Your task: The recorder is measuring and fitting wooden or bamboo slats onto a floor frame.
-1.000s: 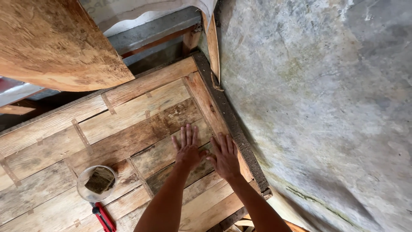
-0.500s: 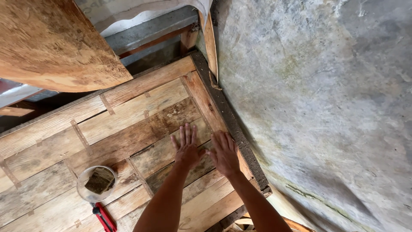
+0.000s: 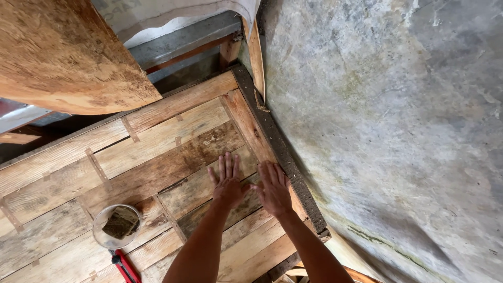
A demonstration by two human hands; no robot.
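Two hands lie flat on a panel of wooden planks (image 3: 157, 152) in the head view, side by side and nearly touching at the thumbs. The left hand (image 3: 227, 181) has its fingers spread slightly and pointing away from the person, palm down on a darker, stained plank. The right hand (image 3: 272, 188) is also palm down with fingers extended, holding nothing, and sits just beside the panel's right edge. Neither hand pinches or grips anything; both simply press on the wood.

Along that right edge runs a dark, rough strip (image 3: 283, 152) that separates the planks from a grey, mottled concrete wall (image 3: 393, 131). The planks are joined by short thin wooden cleats set across the seams.

Near the lower left of the panel, well apart from the hands, stands a round clear container (image 3: 116, 226) with a dark, squarish pad lying inside it. Just below the container, the red handle of a tool (image 3: 124, 266) pokes into view at the bottom edge; the rest of it is cut off.

At the upper left a large curved sheet of brown plywood (image 3: 63, 52) overhangs the panel, and a pale cloth (image 3: 178, 13) hangs at the top.
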